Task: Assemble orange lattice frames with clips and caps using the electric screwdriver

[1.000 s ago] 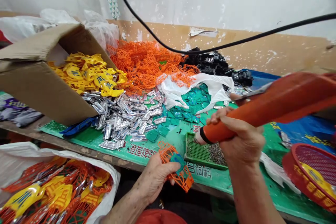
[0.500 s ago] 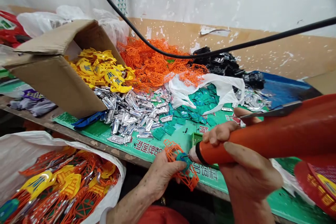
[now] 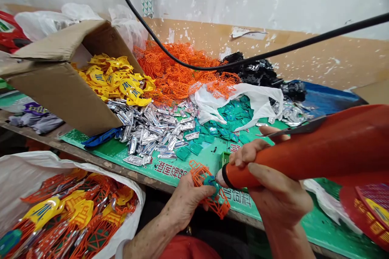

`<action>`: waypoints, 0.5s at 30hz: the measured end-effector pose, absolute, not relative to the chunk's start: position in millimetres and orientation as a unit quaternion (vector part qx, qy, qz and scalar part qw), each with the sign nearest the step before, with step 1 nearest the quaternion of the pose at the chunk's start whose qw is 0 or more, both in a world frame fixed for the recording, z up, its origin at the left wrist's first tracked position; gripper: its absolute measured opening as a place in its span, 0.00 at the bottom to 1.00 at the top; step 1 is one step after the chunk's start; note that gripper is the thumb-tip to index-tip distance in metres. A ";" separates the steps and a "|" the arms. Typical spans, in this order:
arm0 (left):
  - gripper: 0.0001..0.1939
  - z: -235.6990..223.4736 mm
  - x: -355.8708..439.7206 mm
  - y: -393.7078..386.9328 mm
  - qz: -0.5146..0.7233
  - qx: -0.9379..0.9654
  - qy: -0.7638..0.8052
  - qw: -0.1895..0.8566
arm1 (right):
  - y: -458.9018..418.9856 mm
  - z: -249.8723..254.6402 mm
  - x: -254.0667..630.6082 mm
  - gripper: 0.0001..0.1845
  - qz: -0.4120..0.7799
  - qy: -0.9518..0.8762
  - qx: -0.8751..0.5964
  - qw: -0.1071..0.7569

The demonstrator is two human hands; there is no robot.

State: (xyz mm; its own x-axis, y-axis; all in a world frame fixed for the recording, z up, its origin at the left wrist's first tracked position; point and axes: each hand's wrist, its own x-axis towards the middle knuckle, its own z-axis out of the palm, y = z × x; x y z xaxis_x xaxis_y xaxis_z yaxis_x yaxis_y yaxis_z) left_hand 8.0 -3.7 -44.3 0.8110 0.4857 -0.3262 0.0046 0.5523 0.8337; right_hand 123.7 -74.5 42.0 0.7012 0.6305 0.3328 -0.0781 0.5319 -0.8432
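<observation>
1. Along a peeling wall (image 3: 304, 62), a wood-edged worktop (image 3: 127, 174) carries heaps of moulded plastic parts (image 3: 176, 73).
2. The left hand (image 3: 188, 202) closes on an orange plastic lattice (image 3: 221, 204) with a teal tab (image 3: 211, 183), just off the worktop's front edge.
3. The right hand (image 3: 273, 194) wraps around an orange-handled tool (image 3: 291, 166), its tip at the tab.
4. Bracing both hands together should steady that tip.

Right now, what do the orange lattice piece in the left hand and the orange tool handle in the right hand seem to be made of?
The orange lattice piece looks like moulded plastic: thin, even bars, slight sheen. The orange tool handle looks like smooth glossy plastic, though painted metal cannot be ruled out.
</observation>
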 end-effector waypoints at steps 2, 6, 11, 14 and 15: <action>0.13 -44.3 7.7 -4.4 0.148 0.457 0.273 0.834 | -74.5 42.2 122.7 0.24 0.216 -0.322 -0.445 0.807; 0.14 -44.3 7.4 -6.6 0.153 0.457 0.282 0.829 | -73.9 39.0 122.1 0.25 0.214 -0.336 -0.481 0.781; 0.19 -45.6 8.1 -7.3 0.165 0.457 0.282 0.828 | -71.6 30.8 124.0 0.21 0.217 -0.359 -0.510 0.751; 0.21 -46.1 8.3 -6.5 0.165 0.455 0.286 0.827 | -70.3 27.3 123.1 0.22 0.225 -0.372 -0.511 0.742; 0.21 -46.1 8.0 -5.8 0.166 0.455 0.283 0.828 | -69.8 27.2 122.0 0.23 0.227 -0.375 -0.510 0.740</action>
